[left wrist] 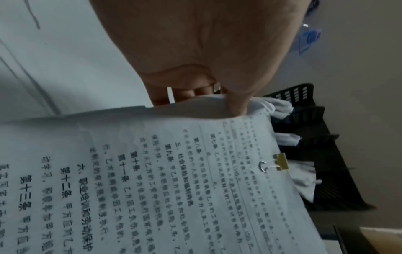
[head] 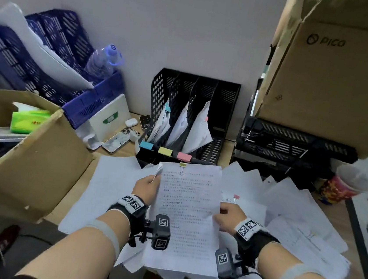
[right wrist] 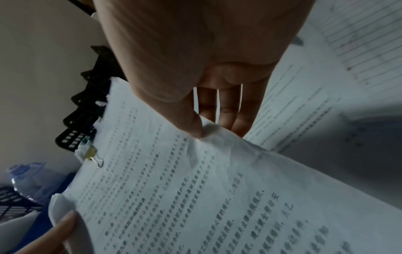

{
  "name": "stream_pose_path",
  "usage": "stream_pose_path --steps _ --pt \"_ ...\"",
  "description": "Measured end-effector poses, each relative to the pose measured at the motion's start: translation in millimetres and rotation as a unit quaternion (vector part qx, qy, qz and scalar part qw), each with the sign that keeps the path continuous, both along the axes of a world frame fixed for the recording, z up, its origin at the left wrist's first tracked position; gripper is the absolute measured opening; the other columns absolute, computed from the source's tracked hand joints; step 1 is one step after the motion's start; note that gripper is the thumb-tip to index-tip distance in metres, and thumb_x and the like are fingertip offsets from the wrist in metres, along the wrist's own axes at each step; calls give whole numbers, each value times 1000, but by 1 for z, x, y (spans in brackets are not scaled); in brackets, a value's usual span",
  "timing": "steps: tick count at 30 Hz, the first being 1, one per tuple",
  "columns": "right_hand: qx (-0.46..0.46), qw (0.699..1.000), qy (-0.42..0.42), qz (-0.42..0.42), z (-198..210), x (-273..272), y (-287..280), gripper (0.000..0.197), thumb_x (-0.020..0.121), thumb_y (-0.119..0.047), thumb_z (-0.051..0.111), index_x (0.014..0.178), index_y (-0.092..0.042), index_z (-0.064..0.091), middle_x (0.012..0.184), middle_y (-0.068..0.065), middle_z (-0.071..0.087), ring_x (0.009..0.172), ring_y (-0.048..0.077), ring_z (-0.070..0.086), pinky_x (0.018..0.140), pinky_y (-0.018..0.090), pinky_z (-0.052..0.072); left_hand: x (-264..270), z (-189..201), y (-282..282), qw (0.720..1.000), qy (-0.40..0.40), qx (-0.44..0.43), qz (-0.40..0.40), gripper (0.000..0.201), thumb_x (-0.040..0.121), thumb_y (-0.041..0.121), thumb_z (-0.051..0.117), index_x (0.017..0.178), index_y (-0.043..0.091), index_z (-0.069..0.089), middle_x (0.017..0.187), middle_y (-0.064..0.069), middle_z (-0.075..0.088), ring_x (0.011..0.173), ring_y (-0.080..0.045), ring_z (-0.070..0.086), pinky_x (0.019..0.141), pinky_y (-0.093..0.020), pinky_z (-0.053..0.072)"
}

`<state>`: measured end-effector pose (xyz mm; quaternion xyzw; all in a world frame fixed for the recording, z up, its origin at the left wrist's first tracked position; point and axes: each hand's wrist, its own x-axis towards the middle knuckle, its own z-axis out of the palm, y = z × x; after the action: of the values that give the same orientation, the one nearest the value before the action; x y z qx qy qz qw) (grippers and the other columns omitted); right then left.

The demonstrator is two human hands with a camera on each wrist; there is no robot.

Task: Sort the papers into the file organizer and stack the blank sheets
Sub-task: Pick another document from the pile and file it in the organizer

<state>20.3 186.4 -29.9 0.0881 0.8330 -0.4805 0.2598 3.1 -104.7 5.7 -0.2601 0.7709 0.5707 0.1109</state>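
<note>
A printed document (head: 187,215) with a gold binder clip (head: 182,165) at its top edge is held up over the desk. My left hand (head: 147,187) pinches its left edge, thumb on top (left wrist: 237,103). My right hand (head: 227,215) pinches the right edge, crumpling the paper (right wrist: 208,130). The clip also shows in the wrist views (left wrist: 280,161) (right wrist: 91,153). Behind stands the black file organizer (head: 226,98) with blue, yellow and pink labels (head: 165,151); three of its slots hold clipped papers (head: 199,129). Loose sheets (head: 286,197) cover the desk beneath.
An open cardboard box (head: 31,163) stands at the left, blue baskets (head: 48,71) and a water bottle (head: 102,61) behind it. A phone (head: 115,143) lies near the organizer. A large PICO carton (head: 337,76) sits on black trays (head: 292,144) at right, with a cup (head: 345,187).
</note>
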Motion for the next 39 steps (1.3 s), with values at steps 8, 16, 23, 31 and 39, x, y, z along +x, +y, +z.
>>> stream_pose_path --steps 8,16,23,31,39 --pt "48 998 25 -13 45 -5 -50 26 74 -2 52 90 1 72 89 18 74 69 21 55 61 29 46 7 39 -29 997 -35 61 1 72 79 77 51 90 9 73 95 -20 75 80 -29 67 80 -45 57" --pt "206 971 122 19 95 -17 -96 40 77 -36 69 99 -16 43 96 5 56 84 26 60 75 38 54 -3 53 -35 993 -21 93 -73 27 99 19 53 106 -3 66 92 -22 66 70 -26 61 65 -35 56" --pt "199 973 -13 114 115 -20 -176 104 62 -65 64 143 -17 19 110 12 64 84 33 71 73 46 61 -28 88 -16 970 -8 79 -228 17 87 -1 47 80 9 59 72 -13 51 50 -17 51 55 -27 46" --pt "204 971 113 -42 183 -49 -145 42 86 -9 43 127 -12 40 98 12 64 85 36 69 75 39 60 -83 115 -14 963 72 98 -240 31 100 33 52 115 13 70 113 -13 72 100 -22 70 95 -43 53" --pt "190 921 298 -165 270 -80 -117 19 80 -5 46 63 -9 39 59 12 50 55 32 55 51 31 43 -153 78 3 917 96 -131 -364 46 92 4 49 135 15 59 141 -11 56 130 -24 52 107 -23 37"
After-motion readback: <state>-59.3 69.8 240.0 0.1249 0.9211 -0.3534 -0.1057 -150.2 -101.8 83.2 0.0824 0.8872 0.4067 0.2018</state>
